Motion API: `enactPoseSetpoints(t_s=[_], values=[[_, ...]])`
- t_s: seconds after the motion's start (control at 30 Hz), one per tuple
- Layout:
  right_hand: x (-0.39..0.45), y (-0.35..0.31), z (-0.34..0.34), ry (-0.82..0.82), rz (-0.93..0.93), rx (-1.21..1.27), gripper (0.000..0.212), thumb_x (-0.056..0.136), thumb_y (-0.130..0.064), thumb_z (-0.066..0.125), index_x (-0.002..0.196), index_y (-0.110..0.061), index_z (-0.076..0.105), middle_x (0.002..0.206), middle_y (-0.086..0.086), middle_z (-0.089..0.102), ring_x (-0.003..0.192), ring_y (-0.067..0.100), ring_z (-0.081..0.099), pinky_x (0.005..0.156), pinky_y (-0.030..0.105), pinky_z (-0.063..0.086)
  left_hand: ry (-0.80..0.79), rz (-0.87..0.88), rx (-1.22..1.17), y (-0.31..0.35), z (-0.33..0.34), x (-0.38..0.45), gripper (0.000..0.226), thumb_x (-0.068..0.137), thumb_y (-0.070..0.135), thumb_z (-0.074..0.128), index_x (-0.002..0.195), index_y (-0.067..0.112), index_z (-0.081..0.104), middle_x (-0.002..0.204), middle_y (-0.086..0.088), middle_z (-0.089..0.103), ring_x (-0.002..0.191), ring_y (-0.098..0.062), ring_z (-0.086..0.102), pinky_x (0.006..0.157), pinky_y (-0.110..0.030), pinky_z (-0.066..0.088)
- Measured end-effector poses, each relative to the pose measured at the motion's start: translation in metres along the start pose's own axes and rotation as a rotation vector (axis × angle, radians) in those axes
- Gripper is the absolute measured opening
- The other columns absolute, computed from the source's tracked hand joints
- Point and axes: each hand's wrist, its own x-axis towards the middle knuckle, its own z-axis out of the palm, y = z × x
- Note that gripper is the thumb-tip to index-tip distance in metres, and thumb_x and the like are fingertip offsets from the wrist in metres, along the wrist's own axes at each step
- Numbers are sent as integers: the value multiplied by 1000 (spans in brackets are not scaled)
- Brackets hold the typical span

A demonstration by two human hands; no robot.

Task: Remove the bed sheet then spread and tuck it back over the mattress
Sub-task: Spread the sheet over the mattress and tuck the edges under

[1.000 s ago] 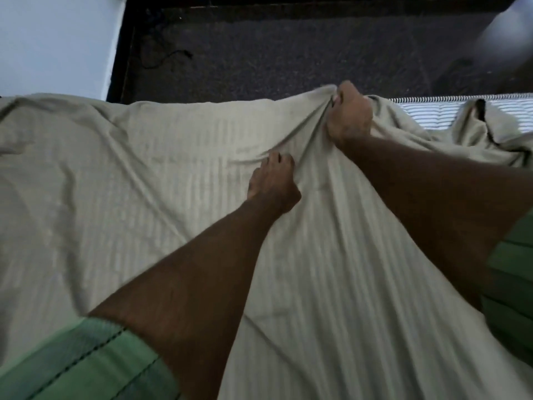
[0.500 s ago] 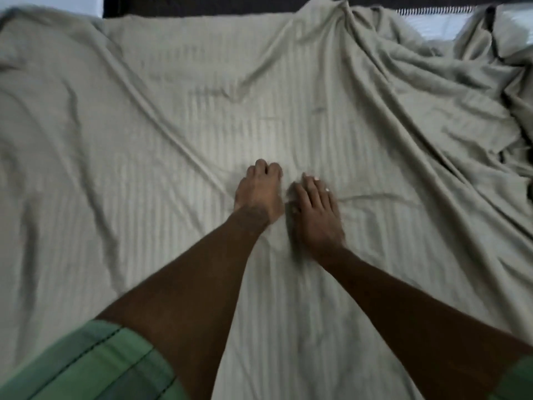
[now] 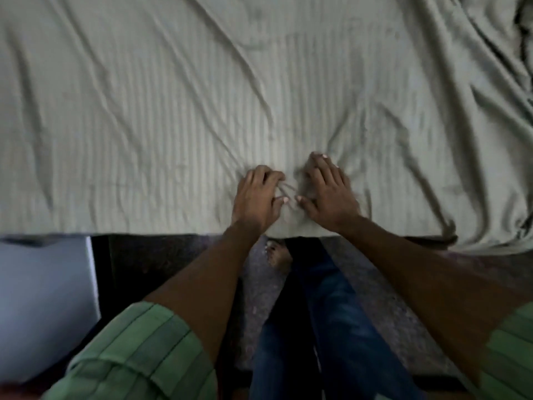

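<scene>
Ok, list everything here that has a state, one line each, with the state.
bed sheet: spread over the bed, wrinkled, bunched at the right, near edge hanging over the bedside.
left hand: on the sheet near its edge, fingers curled, gathering a fold of cloth.
right hand: beside the left, fingers bent, pressing on the sheet.
bare foot: on the floor below the sheet's edge.

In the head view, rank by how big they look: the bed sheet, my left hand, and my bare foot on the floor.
1. bed sheet, largest by far
2. left hand
3. bare foot, smallest, though partly hidden and farther from the camera
</scene>
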Motion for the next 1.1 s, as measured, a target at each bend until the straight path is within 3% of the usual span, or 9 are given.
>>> enactPoseSetpoints(t_s=[0.13, 0.27, 0.4, 0.53, 0.63, 0.73, 0.87, 0.97, 1.1], values=[[-51, 2, 14, -44, -73, -48, 74, 88, -65, 56, 138, -11, 46, 167, 14, 23, 155, 34, 20, 124, 54, 20, -9, 7, 37, 23, 14, -39, 54, 72, 58, 75, 117, 33, 61, 119, 4, 51, 114, -22, 49, 93, -41, 42], [-72, 9, 18, -21, -140, -196, 44, 80, -25, 77, 118, -10, 63, 163, 17, 32, 150, 36, 31, 119, 56, 32, -35, 64, 148, 38, 27, -53, 27, 77, 38, 79, 100, 31, 67, 110, 7, 58, 107, -21, 52, 90, -38, 42], [-81, -2, 26, 61, -144, -160, 23, 83, -9, 70, 106, -8, 70, 160, 18, 37, 148, 37, 34, 116, 58, 34, -95, 22, 222, 40, 28, -51, 14, 76, 31, 81, 86, 26, 72, 101, 4, 65, 105, -22, 55, 92, -37, 43], [-102, -7, 31, 16, -244, -88, 24, 79, -17, 72, 102, -8, 72, 154, 18, 44, 141, 36, 40, 109, 52, 36, -379, -7, 429, 56, 8, -40, 25, 84, 40, 66, 101, 22, 74, 110, -4, 71, 113, -27, 61, 99, -35, 42], [-99, 11, 13, 63, -351, -16, 19, 87, -24, 64, 99, -11, 71, 131, 11, 60, 118, 32, 54, 91, 43, 42, -538, -57, 572, 86, -5, -21, 43, 91, 49, 58, 125, 24, 65, 132, -3, 66, 125, -23, 60, 106, -35, 39], [-80, 66, -26, 261, -160, -29, 14, 86, -17, 62, 99, -14, 65, 109, 8, 61, 99, 32, 56, 81, 43, 40, -490, -81, 559, 133, -2, 11, 43, 94, 48, 55, 127, 22, 65, 133, -5, 65, 123, -27, 63, 101, -37, 47], [-61, 194, -94, 504, 243, -69, 23, 87, -11, 60, 109, -8, 64, 116, 18, 59, 101, 38, 54, 85, 45, 43, -303, -94, 239, 227, 19, 69, 31, 97, 37, 52, 117, 23, 71, 122, -9, 69, 110, -34, 66, 90, -39, 53], [-67, 278, -138, 453, 386, -32, 28, 88, -3, 59, 116, -1, 60, 121, 24, 54, 110, 43, 51, 95, 46, 40, -220, -74, 43, 302, 35, 109, 24, 95, 36, 55, 110, 28, 72, 120, -6, 70, 113, -32, 65, 93, -37, 52], [-83, 353, -173, 238, 411, -25, 37, 93, -14, 63, 128, -5, 56, 139, 21, 47, 126, 41, 46, 104, 45, 40, -184, -45, -98, 399, 53, 155, 15, 91, 31, 55, 92, 30, 70, 109, 0, 73, 107, -27, 66, 91, -37, 55]])
